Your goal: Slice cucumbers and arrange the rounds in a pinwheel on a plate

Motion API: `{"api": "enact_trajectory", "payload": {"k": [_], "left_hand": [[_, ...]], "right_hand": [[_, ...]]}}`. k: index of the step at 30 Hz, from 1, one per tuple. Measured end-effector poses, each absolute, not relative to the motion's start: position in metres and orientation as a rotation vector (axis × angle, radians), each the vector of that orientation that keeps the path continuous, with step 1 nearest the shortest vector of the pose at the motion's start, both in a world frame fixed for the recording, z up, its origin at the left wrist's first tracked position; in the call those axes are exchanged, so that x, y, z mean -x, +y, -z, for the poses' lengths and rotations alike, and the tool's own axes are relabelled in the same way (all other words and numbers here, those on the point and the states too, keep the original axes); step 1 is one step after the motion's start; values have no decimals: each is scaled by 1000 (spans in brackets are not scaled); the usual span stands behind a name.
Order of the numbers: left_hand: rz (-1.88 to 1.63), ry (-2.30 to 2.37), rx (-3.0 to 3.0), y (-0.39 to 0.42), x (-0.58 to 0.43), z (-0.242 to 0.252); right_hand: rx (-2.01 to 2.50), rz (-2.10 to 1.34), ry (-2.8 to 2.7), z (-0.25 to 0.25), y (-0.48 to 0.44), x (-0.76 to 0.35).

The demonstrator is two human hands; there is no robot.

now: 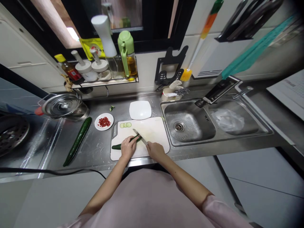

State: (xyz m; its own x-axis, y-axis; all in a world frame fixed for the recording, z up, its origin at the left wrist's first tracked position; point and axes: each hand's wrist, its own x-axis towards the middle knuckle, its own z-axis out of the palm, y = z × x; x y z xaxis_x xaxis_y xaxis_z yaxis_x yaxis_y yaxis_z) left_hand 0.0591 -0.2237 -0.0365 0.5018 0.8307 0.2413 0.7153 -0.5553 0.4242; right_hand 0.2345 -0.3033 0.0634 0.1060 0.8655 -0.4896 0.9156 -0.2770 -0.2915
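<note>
My left hand (128, 147) presses down on a dark green cucumber (116, 147) that lies across the white cutting board (155, 128). In my right hand (155, 151) is a kitchen knife (141, 137), gripped by its handle. The blade points up and to the left and meets the cucumber just right of my left fingers. Three pale cucumber slices (125, 125) lie in a row near the board's upper left corner. A whole cucumber (78, 141) rests on the steel counter to the left.
Behind the board is a white square plate (140, 110). A small plate (104, 122) of chopped red pieces stands left of it, beside a lidded steel pot (65, 107). The double sink (190, 122) with its faucet (217, 91) is at right. Bottles fill a rack (104, 83) above the counter.
</note>
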Motion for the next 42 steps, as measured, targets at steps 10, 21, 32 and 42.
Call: {"api": "enact_trajectory", "payload": {"k": [10,21,32,42], "left_hand": [[-633,1311,-2486,-225,-59,37],[-628,1308,-2468,-226,-59,37],[-636,1302,-2456,-225,-59,35],[-639,1305,-2460,-224,-60,37]], "right_hand": [[-2238,939,1829,-66,-299,-234],[-2233,932,1846,-60,-293,-231],[-2198,957,1821,-64,-294,-233],[-2209,964,1825,-60,-288,-232]]}}
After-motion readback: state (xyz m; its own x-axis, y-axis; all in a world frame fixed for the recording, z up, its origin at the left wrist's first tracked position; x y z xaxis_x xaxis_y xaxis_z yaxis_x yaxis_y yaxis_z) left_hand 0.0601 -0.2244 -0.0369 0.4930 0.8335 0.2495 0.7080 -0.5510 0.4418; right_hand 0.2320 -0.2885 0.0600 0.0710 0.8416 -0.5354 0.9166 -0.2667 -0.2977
